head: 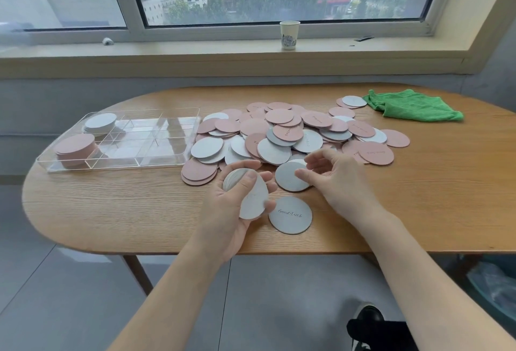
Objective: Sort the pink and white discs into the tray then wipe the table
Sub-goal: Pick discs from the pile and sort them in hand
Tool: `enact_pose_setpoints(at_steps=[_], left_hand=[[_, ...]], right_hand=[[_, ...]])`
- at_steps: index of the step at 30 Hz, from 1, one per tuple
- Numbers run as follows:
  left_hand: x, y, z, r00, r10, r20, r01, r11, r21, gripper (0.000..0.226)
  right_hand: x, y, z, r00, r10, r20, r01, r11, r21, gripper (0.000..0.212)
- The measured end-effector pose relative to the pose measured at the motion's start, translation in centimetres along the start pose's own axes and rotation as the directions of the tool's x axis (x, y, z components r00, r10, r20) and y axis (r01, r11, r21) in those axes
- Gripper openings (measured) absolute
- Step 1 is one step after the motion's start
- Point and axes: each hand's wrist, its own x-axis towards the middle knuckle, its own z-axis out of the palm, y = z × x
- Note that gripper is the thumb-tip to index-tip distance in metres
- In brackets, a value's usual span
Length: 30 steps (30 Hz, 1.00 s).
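A big heap of pink and white discs [296, 133] covers the middle of the wooden table [111, 211]. My left hand [237, 205] grips a stack of white discs [252, 201], thumb on top. My right hand [332, 176] pinches a single white disc [289, 180] at the heap's near edge. Another white disc [290, 214] with writing lies flat just below both hands. The clear divided tray [134, 138] stands at the left, holding a white stack [100, 123] at the back and a pink stack [74, 148] in front.
A green cloth [413, 105] lies crumpled at the table's far right, with two discs [351, 101] beside it. A paper cup [289, 34] stands on the window sill behind. The table's front edge runs just under my forearms.
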Motion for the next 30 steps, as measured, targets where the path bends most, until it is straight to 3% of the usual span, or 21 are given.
enact_pose_setpoints(at_steps=[4, 7, 12, 16, 19, 24, 30], left_hand=[[0.1, 0.0, 0.1, 1.000, -0.002, -0.010, 0.002, 1.000, -0.005, 0.016], [0.3, -0.1, 0.1, 1.000, 0.005, -0.014, -0.004, 1.000, 0.007, 0.014], [0.3, -0.1, 0.2, 1.000, 0.010, -0.009, -0.010, 1.000, 0.024, 0.014], [0.4, -0.2, 0.1, 1.000, 0.017, -0.008, -0.017, 1.000, 0.026, 0.014], [0.4, -0.2, 0.0, 1.000, 0.020, -0.015, -0.019, 0.999, 0.031, 0.018], [0.4, -0.2, 0.0, 1.000, 0.018, -0.007, -0.017, 0.999, 0.044, 0.018], [0.4, -0.2, 0.0, 1.000, 0.007, -0.003, -0.007, 0.999, 0.048, 0.018]], right_hand=[[0.9, 0.7, 0.0, 0.996, 0.014, 0.092, 0.001, 0.987, -0.162, 0.060], [1.1, 0.3, 0.3, 0.994, -0.012, 0.110, 0.033, 0.980, -0.194, 0.071], [1.1, -0.3, 0.6, 0.990, -0.011, 0.143, 0.030, 0.991, -0.129, 0.066], [0.3, -1.0, 1.4, 0.975, -0.068, 0.210, 0.072, 0.997, -0.011, 0.048], [0.7, -0.6, 1.2, 0.989, -0.095, 0.117, 0.099, 0.995, -0.024, 0.041], [1.6, 0.7, 0.3, 0.997, 0.015, 0.071, 0.002, 0.973, -0.232, 0.067], [1.9, 1.0, 0.3, 0.995, 0.039, 0.094, -0.023, 0.985, -0.168, 0.069]])
